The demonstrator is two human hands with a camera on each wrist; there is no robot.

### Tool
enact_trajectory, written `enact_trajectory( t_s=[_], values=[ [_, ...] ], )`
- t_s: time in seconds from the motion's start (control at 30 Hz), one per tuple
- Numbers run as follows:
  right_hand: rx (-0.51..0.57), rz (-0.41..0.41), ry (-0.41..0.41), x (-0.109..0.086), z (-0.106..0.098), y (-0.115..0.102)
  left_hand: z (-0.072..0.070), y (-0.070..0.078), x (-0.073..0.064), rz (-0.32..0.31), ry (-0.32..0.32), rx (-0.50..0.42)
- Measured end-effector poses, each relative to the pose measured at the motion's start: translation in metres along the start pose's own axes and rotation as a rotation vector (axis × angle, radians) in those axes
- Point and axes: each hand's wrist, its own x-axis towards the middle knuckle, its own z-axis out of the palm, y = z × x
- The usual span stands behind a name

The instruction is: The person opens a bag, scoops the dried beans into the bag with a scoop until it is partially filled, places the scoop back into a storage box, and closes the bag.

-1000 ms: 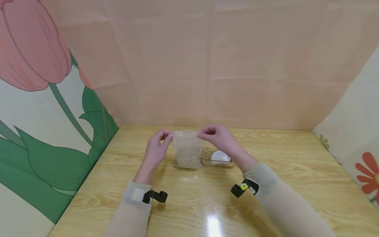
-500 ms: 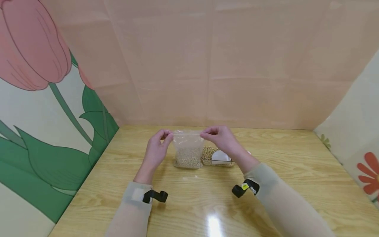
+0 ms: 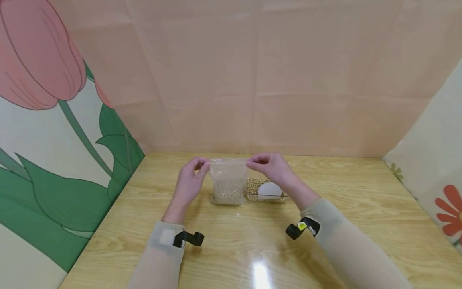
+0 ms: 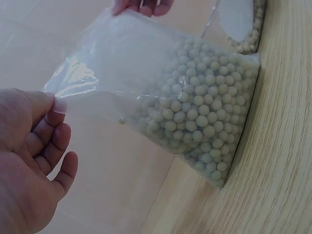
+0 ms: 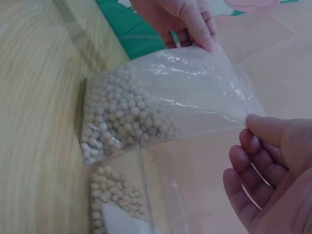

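Observation:
A clear plastic zip bag, its lower part filled with pale round soybeans, stands upright on the table. My left hand pinches its top left corner between thumb and index finger, the other fingers loosely bent. At the opposite top corner, my right hand pinches the edge the same way. Between the two hands the bag's upper part is stretched flat; whether its mouth is sealed I cannot tell. In the right wrist view both hands hold the bag, with the left hand farther away.
Just right of the bag sits a clear container of similar beans with a white label. The wooden table ends at a pink backdrop; patterned panels stand left and right.
My right hand has shifted slightly to the right, drawing the bag's top edge straighter. My left hand has barely moved and keeps its pinch.

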Motion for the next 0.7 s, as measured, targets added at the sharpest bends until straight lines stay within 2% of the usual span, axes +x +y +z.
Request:
enact_trajectory(
  t_s=[0.2,0.4,0.7],
  values=[
    [-0.112,-0.135,-0.024,0.01,0.004,-0.013,0.0,-0.002,0.001,0.004,0.016,0.014],
    [-0.176,-0.282,-0.075,0.023,0.022,-0.038,0.002,-0.004,0.002,0.002,0.022,0.002],
    [-0.2,-0.263,-0.121,0.035,0.041,-0.053,0.005,-0.005,0.002,0.004,0.021,-0.019]
  ],
)
